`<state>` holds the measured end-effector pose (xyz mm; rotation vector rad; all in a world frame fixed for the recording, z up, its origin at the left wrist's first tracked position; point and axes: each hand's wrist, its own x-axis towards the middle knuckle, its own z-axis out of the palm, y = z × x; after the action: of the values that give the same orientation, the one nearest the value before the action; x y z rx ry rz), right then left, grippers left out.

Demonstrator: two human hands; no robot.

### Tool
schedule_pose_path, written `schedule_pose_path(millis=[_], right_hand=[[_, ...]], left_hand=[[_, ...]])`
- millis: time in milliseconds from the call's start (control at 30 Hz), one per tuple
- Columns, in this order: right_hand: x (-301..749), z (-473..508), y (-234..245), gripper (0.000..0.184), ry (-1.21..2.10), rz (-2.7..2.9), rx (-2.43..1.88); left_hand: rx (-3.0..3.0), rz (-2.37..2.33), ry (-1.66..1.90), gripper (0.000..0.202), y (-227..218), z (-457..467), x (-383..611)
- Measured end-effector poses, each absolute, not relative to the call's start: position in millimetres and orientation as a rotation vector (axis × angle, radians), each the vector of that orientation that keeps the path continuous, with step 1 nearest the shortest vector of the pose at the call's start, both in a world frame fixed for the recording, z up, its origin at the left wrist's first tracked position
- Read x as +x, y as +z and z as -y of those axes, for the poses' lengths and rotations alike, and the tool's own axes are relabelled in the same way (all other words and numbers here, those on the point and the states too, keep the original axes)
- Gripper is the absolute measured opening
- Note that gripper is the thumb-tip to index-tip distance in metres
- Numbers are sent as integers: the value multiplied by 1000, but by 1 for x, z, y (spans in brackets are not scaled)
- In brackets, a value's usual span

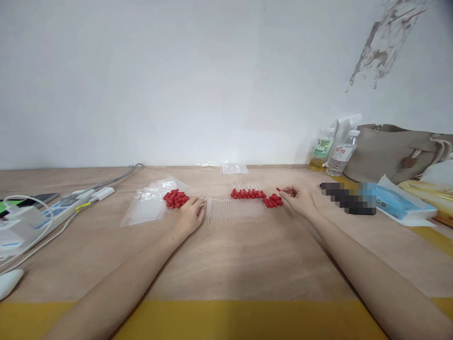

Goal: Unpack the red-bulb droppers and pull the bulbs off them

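Note:
A row of thin clear tubes [235, 210] lies side by side on the table in front of me. My left hand [191, 215] rests at the row's left end, fingers curled together and touching it; what they hold, if anything, is hidden. My right hand [296, 198] is closed in a pinch on a small red dropper bulb [279, 189], right of the row. Below that bulb lies a small heap of red bulbs [272, 201]. A larger heap of red bulbs [175, 199] sits beside my left hand. Behind the row lie several droppers with red bulbs [248, 193] on their near ends.
Clear zip bags [146, 208] lie left, another small bag [234, 168] near the wall. A power strip [67, 208] with cables stands far left. Right are two bottles [342, 153], a grey bag [385, 151], a blurred dark object [350, 198] and a blue tissue pack [403, 203].

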<state>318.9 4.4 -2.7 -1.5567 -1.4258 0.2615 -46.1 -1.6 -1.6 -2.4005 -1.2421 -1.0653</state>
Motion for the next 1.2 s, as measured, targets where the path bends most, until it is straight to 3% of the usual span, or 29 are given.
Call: schedule_pose_path(millis=[133,500,733,1200], right_hand=[[313,-3,-7,26,240,1517,-1533],[288,20,3,22,-406,1968,-1468],[285,13,11,25,-279,1770,-1588],[252,-15,22,28,-268,1886,-1891]], left_hand=[[-2430,1239,-1065,18,-4,5,-45],[-2309,1215,-1001,22,3,11,-45],[-2285,1214,-990,20,5,13,-43],[-2288,1223,-961,20,7,15,-42]])
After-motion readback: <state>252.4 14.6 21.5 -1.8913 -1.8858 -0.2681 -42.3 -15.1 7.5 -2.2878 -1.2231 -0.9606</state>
